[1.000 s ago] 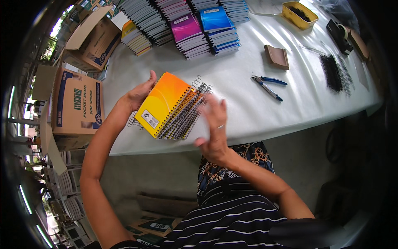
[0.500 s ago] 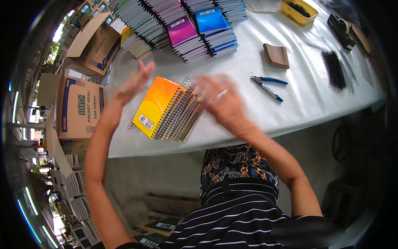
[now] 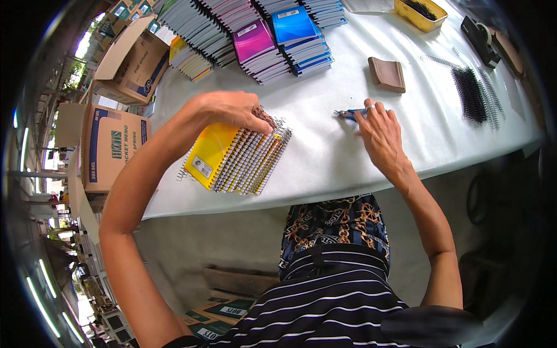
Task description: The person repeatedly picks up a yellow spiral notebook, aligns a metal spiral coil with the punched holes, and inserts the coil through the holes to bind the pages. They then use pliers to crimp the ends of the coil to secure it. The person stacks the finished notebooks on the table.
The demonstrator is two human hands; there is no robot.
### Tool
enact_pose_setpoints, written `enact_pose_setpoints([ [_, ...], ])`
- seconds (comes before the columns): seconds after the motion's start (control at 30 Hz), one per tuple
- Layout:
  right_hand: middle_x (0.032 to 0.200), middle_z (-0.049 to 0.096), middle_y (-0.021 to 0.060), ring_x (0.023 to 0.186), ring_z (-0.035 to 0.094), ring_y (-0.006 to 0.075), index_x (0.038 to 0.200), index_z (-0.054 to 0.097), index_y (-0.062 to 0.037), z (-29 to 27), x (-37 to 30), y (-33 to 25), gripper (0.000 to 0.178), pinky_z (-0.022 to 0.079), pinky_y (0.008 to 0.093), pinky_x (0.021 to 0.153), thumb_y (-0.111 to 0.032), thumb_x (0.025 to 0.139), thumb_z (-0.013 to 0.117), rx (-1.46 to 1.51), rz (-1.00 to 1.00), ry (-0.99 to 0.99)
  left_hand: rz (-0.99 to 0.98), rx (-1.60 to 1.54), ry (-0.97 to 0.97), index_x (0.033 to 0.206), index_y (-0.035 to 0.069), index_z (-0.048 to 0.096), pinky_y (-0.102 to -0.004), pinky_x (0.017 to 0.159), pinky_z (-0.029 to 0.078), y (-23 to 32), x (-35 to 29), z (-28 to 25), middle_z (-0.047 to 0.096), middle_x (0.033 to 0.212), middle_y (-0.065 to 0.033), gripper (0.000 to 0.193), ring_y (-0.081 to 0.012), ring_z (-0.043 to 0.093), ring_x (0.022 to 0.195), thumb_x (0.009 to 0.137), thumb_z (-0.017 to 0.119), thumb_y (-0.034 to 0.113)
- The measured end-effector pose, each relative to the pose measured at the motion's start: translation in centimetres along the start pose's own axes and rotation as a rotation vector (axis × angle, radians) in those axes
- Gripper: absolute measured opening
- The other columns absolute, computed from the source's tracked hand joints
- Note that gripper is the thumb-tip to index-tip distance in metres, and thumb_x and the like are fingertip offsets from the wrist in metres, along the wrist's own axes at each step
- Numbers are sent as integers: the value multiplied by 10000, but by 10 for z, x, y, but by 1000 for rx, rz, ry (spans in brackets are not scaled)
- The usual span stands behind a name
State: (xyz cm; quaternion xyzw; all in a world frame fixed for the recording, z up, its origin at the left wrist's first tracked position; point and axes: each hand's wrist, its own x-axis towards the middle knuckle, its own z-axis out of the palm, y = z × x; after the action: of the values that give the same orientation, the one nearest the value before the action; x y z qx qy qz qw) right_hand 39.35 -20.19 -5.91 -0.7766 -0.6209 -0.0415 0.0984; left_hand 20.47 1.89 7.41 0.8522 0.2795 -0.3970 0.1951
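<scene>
A: Yellow spiral notebooks [image 3: 235, 155], fanned stack, lying flat on the white worktop [image 3: 325, 156]. Left hand [image 3: 232, 110] sits on the top edge of the stack, fingers curled down onto the wire coils, pinching at them.

B: Right hand?

A: Right hand [image 3: 380, 130] is well apart from the stack, flat on the worktop, fingers spread and relaxed. Blue-handled pliers [image 3: 351, 113] lie just under its fingertips, touching. Not gripped, can't tell more.

B: Beyond the hands?

A: Past the right hand's fingertips, a brown pad [image 3: 387, 74]. Further out to its right, black wire coils [image 3: 471, 93] in a loose bunch. At the far edge, a yellow tray [image 3: 419, 14] with dark bits inside.

B: And past the left hand?

A: Rows of notebook stacks [image 3: 255, 35], magenta and blue covers on top, grey ones beside them. Off the worktop to the left hand's outer side, open cardboard boxes [image 3: 107, 145].
</scene>
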Motion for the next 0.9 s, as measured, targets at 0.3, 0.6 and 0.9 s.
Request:
enact_pose_setpoints([
  [0.3,1145,524,168,1136,484,305,1260,519,-28,35,-13,16,369,378,487,1006,-253,968,511,123,32,213,144,-17,83,1106,-96,656,-405,808,529,-20,-3,8,607,1257,-219,857,-334,637,1013,783,632,698],
  [0.6,869,578,73,756,577,171,1053,513,-33,-16,-6,-105,517,498,311,708,-510,1037,315,2324,265,-606,232,-444,175,1474,-20,317,-401,1038,438,-16,-21,-1,361,1523,-186,789,-335,486,1296,917,631,441],
  [0.9,788,581,44,685,582,155,1003,558,-53,-15,4,-140,695,546,338,687,-662,973,225,2290,284,-1002,493,-688,268,1411,-17,427,-414,1080,443,-13,-6,17,365,1528,-131,646,-298,424,1354,806,646,-71],
])
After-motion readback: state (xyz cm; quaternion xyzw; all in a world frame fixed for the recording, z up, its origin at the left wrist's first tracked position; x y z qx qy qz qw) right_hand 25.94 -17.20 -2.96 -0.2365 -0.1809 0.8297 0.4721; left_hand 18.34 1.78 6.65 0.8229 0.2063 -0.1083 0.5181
